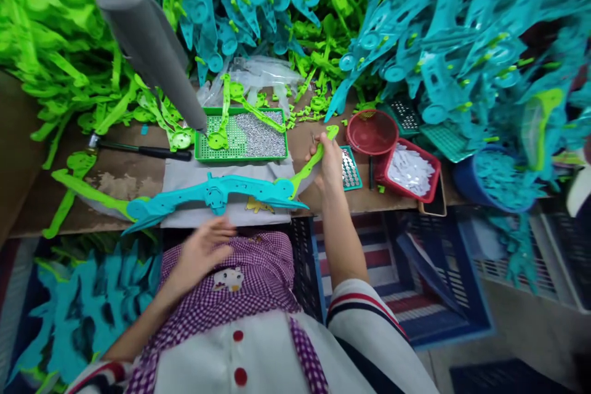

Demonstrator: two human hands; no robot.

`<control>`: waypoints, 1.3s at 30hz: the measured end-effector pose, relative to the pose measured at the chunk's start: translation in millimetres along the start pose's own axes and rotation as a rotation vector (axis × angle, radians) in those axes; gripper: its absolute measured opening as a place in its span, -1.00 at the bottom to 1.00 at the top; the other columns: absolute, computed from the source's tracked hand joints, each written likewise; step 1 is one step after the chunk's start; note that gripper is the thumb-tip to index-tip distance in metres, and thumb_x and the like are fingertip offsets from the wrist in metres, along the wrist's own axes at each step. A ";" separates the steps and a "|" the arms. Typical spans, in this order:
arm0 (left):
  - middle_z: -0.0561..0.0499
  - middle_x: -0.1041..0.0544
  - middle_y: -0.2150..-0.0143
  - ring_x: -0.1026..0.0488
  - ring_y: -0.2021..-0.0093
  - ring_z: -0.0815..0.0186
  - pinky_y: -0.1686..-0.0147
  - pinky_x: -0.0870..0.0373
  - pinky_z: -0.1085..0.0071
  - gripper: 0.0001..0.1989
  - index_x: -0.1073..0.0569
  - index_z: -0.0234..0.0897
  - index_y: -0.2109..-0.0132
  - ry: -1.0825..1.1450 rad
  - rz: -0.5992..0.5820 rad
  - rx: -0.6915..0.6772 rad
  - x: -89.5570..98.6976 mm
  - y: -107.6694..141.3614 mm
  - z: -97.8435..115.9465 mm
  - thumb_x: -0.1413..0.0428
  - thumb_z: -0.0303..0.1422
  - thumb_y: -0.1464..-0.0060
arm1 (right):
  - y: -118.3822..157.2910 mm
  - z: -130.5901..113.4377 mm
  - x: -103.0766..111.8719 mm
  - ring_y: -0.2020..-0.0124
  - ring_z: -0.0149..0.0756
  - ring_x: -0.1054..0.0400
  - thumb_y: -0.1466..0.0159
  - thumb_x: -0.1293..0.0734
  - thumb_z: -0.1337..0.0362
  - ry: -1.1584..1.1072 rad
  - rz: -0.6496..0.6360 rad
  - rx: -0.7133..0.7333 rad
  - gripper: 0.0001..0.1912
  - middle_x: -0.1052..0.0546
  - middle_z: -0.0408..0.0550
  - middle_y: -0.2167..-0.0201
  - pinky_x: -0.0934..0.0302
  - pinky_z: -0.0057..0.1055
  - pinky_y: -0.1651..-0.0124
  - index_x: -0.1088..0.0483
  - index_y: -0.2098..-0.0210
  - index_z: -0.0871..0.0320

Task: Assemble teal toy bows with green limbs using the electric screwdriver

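Hands apart: right hand [329, 163] clamped on green limb [310, 163] of teal toy bow [217, 192] lying on surface [138, 172]; left hand [203, 252] open, empty, near lap. Judged: limb fitting; next needs seating it

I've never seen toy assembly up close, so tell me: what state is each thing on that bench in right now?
Teal and green toy bow: lying flat on the grey cloth.
Right hand: gripping the bow's green limb.
Left hand: open, holding nothing, blurred.
Green tray: part filled with small metal pieces.
Red bowl: looks empty.
Red bin: holds white pieces.
Hammer: lying untouched.
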State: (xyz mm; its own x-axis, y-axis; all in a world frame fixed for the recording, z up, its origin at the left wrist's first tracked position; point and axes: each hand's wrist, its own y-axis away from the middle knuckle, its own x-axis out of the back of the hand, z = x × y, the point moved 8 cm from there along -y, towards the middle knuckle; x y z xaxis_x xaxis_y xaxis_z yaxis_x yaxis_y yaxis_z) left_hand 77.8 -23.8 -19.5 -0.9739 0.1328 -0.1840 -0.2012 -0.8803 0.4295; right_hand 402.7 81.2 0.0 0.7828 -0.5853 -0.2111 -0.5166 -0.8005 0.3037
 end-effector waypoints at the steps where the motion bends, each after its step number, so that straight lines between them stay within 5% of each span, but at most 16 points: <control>1: -0.11 -0.61 0.14 -0.58 0.16 0.12 0.12 -0.54 0.16 -0.42 -0.53 -0.20 0.07 0.054 -0.118 0.124 -33.8 -3.3 -17.5 -0.46 -0.31 0.33 | -0.6 -0.2 -0.7 0.71 -0.57 -0.21 -0.15 -0.39 -0.06 0.001 -0.003 -0.003 -0.62 -0.25 -0.40 0.69 -0.09 -0.57 0.64 -0.22 0.38 0.07; 3: -0.13 -0.59 0.08 -0.57 0.10 0.16 0.05 -0.50 0.21 -0.42 -0.53 -0.24 0.09 0.226 -0.172 0.242 -82.8 -19.3 -34.4 -0.47 -0.33 0.36 | -0.5 -1.5 -2.3 0.70 -0.57 -0.23 -0.16 -0.38 -0.05 0.007 -0.022 0.002 -0.63 -0.26 -0.40 0.68 -0.10 -0.57 0.63 -0.21 0.37 0.07; 6: -0.09 -0.62 0.18 -0.56 0.14 0.21 0.04 -0.47 0.28 -0.52 -0.51 -0.30 0.26 0.383 -0.035 0.240 -115.6 -51.0 -34.1 -0.47 -0.25 0.37 | 1.4 -4.1 -2.4 0.69 -0.57 -0.23 -0.17 -0.38 -0.04 0.012 -0.040 0.018 -0.64 -0.27 -0.39 0.67 -0.11 -0.57 0.60 -0.22 0.36 0.07; 16: 0.03 -0.63 0.32 -0.58 0.21 0.26 0.12 -0.49 0.34 -0.65 -0.50 -0.28 0.34 0.432 0.101 0.361 -129.1 -66.2 -30.2 -0.44 -0.42 0.33 | -11.3 -3.7 3.2 0.68 -0.57 -0.21 -0.18 -0.38 -0.05 -0.036 0.022 0.011 -0.63 -0.26 -0.38 0.66 -0.14 -0.58 0.59 -0.22 0.38 0.08; 22: 0.02 -0.63 0.31 -0.58 0.16 0.28 0.03 -0.49 0.32 -0.73 -0.51 -0.30 0.34 0.441 0.128 0.376 -131.1 -77.1 -31.7 -0.40 -0.47 0.23 | -14.9 8.4 22.0 0.60 -0.50 -0.28 -0.19 -0.31 -0.14 0.013 0.138 0.127 -0.59 -0.29 -0.33 0.58 -0.24 -0.54 0.49 -0.24 0.28 0.06; 26: -0.04 -0.62 0.25 -0.58 0.12 0.25 -0.07 -0.48 0.24 -0.80 -0.53 -0.32 0.33 0.395 -0.021 0.385 -112.6 -64.5 -33.3 -0.38 -0.41 0.12 | -15.6 33.1 34.3 0.20 -0.31 -0.43 -0.20 -0.27 -0.17 0.237 0.215 0.240 -0.48 -0.44 -0.08 0.23 -0.36 -0.32 0.13 -0.24 0.04 0.07; 29: -0.13 -0.61 0.09 -0.58 0.06 0.18 -0.09 -0.47 0.20 -0.68 -0.57 -0.29 0.16 0.267 -0.181 0.361 -87.5 -40.6 -31.4 -0.39 -0.35 0.12 | -12.9 46.3 43.3 -0.16 -0.16 -0.29 -0.21 -0.24 -0.11 0.381 0.275 0.263 -0.36 -0.34 0.16 -0.08 -0.17 -0.10 -0.23 -0.18 -0.12 0.16; 33: -0.13 -0.58 -0.02 -0.52 -0.02 0.08 -0.13 -0.41 0.05 -0.55 -0.58 -0.16 0.04 -0.173 -0.111 0.032 -25.9 -23.3 2.9 -0.39 -0.28 0.15 | 18.4 19.0 35.5 -0.31 -0.04 -0.10 -0.19 -0.28 -0.04 0.560 0.305 0.399 -0.32 -0.18 0.19 -0.24 -0.01 0.06 -0.34 -0.15 -0.22 0.12; 36: -0.10 -0.54 -0.06 -0.39 -0.17 0.02 -0.30 -0.15 0.00 -0.64 -0.59 -0.10 0.06 -0.561 0.182 -0.400 29.8 -24.0 55.4 -0.33 -0.23 0.05 | 55.9 -27.6 -8.0 -0.35 -0.07 -0.06 -0.26 -0.24 -0.02 0.551 0.215 0.583 -0.34 -0.14 0.08 -0.31 -0.05 0.10 -0.32 -0.08 -0.30 -0.04; 39: -0.15 -0.48 -0.13 -0.30 -0.23 -0.07 -0.30 -0.08 -0.01 -0.51 -0.55 -0.12 -0.04 -0.844 0.265 -0.560 61.3 -40.2 74.2 -0.36 -0.18 0.09 | 72.4 -61.3 -95.9 -0.39 -0.05 -0.03 -0.17 -0.35 -0.10 0.456 -0.198 0.659 -0.22 -0.18 -0.03 -0.32 -0.13 0.03 -0.27 -0.09 -0.30 -0.10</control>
State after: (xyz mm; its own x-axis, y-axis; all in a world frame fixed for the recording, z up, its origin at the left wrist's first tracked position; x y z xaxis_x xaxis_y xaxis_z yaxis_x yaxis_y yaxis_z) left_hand 18.4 53.5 17.6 -0.7801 -0.0107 0.6256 -0.1029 -0.9841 -0.1451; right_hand 311.5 87.2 99.2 0.8715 -0.4293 0.2370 -0.3409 -0.8778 -0.3364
